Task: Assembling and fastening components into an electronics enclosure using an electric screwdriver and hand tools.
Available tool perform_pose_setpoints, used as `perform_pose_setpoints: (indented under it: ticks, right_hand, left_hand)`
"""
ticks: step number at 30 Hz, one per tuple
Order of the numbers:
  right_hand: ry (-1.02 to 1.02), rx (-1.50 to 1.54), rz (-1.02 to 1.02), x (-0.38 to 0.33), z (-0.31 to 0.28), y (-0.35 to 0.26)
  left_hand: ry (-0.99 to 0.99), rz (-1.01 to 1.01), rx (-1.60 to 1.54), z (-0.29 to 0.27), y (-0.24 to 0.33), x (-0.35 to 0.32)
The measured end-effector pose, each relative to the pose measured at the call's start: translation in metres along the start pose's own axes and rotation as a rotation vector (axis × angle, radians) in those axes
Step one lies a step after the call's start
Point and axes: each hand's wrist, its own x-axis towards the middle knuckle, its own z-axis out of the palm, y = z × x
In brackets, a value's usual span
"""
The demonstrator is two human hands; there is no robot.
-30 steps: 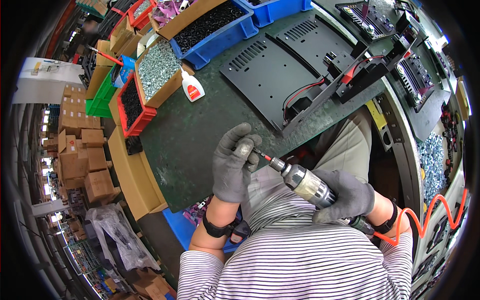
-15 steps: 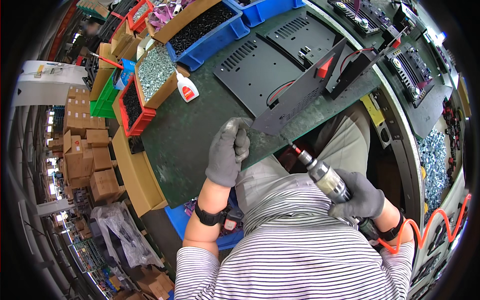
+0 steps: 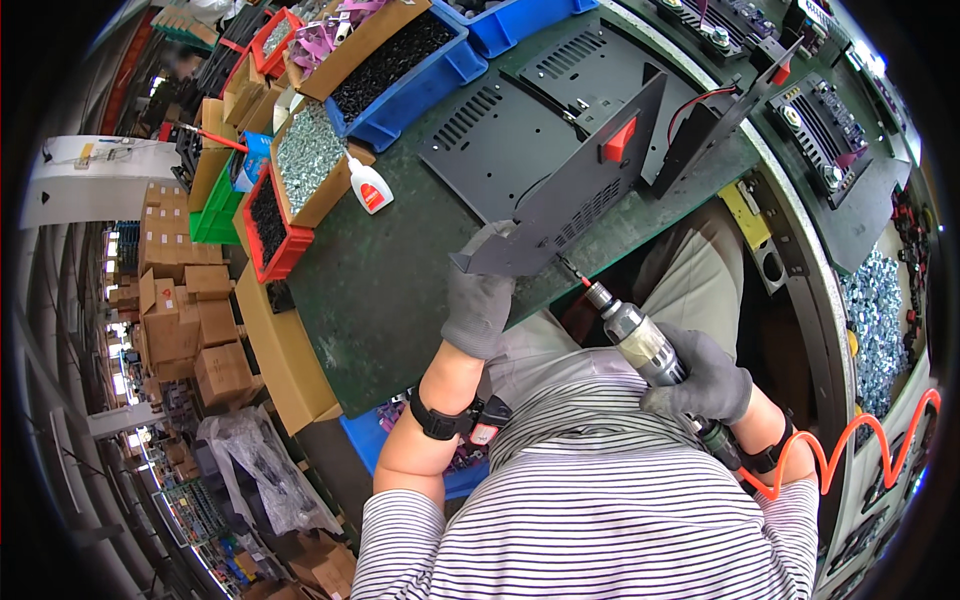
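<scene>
Bench top, dark green mat (image 3: 400, 290), carries flat black vented metal plates (image 3: 500, 140) and, along its far-left edge, open bins of small fasteners.

Black sheet-metal panel with vent slots and a red rocker switch (image 3: 580, 200) is tilted up off the mat near the front edge, lower corner toward the body. Finish is matte black, edges folded, and a red wire runs from behind it.

Left hand (image 3: 480, 300), grey glove, is clamped on the panel's lower-left corner.

Right hand (image 3: 705, 375), grey glove, is wrapped tight around a silver pneumatic screwdriver with an orange coiled hose (image 3: 640, 340); the bit tip meets the panel's lower edge.

Risk, as judged: the panel is steadied at one corner only, so driver pressure could pivot it, letting the bit slip off and scratch the finish. The wire could snag.
</scene>
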Motion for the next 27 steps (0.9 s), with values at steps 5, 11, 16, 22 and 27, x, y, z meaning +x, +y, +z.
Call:
perform_pose_setpoints:
  ticks: [5,11,16,22,27]
  right_hand:
    - [0.011,0.052,0.028,0.007,0.002,0.003]
    - [0.036,-0.063,-0.025,0.011,0.0,-0.001]
    - [0.015,-0.143,-0.052,-0.003,-0.004,-0.007]
    - [-0.048,-0.169,-0.04,-0.001,0.001,-0.011]
    - [-0.106,-0.178,-0.05,0.011,0.008,-0.021]
  left_hand:
    - [-0.053,0.214,0.209,-0.004,-0.005,0.006]
    - [-0.143,0.048,-0.045,-0.017,-0.001,0.008]
    - [-0.233,-0.355,-0.966,-0.044,0.01,0.009]
    - [-0.224,-0.386,-0.89,-0.044,0.012,-0.005]
    - [-0.184,-0.281,-0.7,-0.039,0.008,-0.017]
